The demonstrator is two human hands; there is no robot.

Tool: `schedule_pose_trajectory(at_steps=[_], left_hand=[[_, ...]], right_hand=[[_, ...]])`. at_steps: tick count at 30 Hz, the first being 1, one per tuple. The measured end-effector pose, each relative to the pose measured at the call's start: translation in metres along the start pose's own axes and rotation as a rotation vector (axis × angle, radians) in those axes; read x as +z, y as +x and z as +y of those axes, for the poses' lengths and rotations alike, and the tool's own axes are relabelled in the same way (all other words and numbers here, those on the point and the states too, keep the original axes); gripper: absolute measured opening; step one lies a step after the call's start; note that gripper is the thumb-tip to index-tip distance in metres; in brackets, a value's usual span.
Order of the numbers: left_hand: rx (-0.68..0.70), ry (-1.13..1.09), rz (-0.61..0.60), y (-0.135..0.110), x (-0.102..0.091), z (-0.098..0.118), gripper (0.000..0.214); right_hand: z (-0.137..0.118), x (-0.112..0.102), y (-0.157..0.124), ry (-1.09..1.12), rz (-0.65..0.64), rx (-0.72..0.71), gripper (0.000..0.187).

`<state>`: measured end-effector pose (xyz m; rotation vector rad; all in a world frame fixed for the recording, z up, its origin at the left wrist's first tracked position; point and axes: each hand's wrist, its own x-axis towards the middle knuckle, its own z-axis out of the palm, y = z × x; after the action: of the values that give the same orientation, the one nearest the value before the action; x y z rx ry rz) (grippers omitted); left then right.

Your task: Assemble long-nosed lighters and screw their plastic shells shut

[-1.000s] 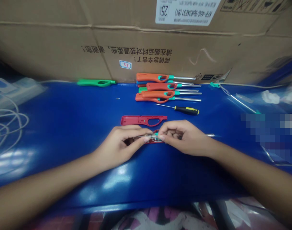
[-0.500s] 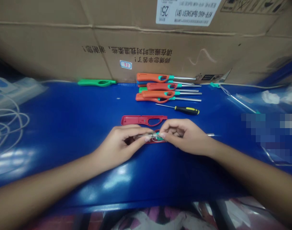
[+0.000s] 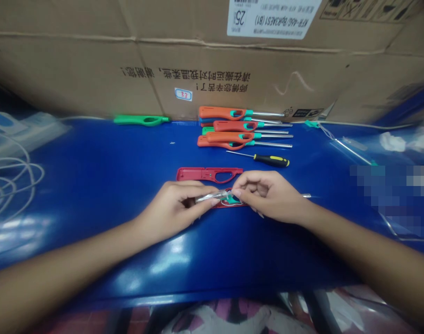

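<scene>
My left hand (image 3: 173, 206) is closed around a clear, shiny lighter gas tank (image 3: 209, 197), thumb in front and fingers behind. At the tank's right end, the thumb and forefinger of my right hand (image 3: 271, 197) are pinched together; whatever small part lies between them is hidden. Beneath both hands lies an opened red lighter shell half (image 3: 217, 207) with a green trigger piece (image 3: 233, 200) and a thin pale wire in it. Its metal tube (image 3: 305, 195) pokes out past my right hand. The matching red shell half (image 3: 198, 174) rests just behind, inner side up.
Several assembled lighters (image 3: 229, 137) are piled behind, near a cardboard box (image 3: 93, 74). In front of them is a black-and-yellow screwdriver (image 3: 272, 160). A green shell half (image 3: 140, 120) lies at back left. White cable (image 3: 27, 171) coils at left; a metal rod (image 3: 353, 150) lies at right.
The gas tank has turned slightly in my left hand and more of it shows. My right fingers have shifted a little at its end. The lighters and screwdriver have not moved.
</scene>
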<state>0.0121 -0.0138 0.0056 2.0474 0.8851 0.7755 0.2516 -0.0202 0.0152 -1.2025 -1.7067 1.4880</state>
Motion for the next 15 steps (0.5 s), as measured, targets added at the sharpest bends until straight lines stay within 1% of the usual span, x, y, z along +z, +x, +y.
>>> schedule_pose_trajectory(at_steps=[10,15], left_hand=[[0.009,-0.012,0.006,-0.0006,0.0018,0.0002,0.019],[-0.008,-0.014,0.011,-0.0017,0.0027,0.0001,0.02]], right_hand=[[-0.002,0.0007,-0.0002,0.011,0.0,0.033,0.019],[-0.0033,0.001,0.0001,0.002,-0.012,0.046,0.02]])
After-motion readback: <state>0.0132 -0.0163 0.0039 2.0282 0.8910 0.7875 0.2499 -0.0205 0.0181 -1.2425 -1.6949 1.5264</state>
